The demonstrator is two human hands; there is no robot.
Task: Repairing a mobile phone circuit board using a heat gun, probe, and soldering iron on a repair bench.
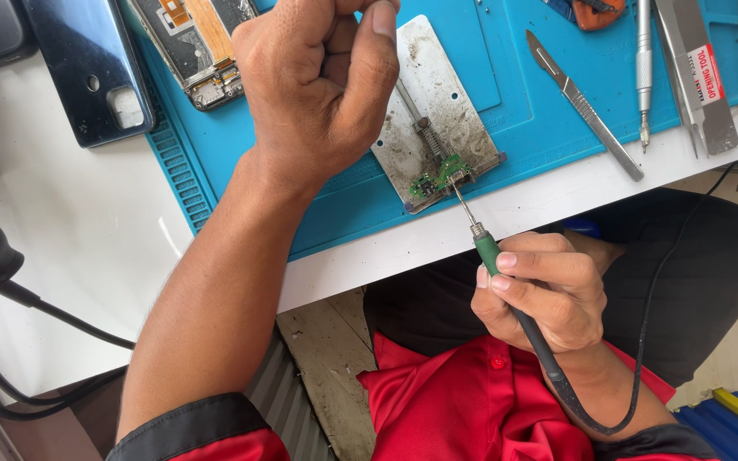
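Soldering step: the right hand (548, 294), fingers clamped on the soldering iron (493, 256), is touching the small green circuit board (439, 177); the left hand (318, 85), fist closed, is feeding thin wire, demanding steadiness.

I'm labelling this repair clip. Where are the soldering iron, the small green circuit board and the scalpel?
soldering iron (487, 250), head view, green grip near the tip
small green circuit board (439, 177), head view, board's middle
scalpel (587, 109), head view, mid-handle
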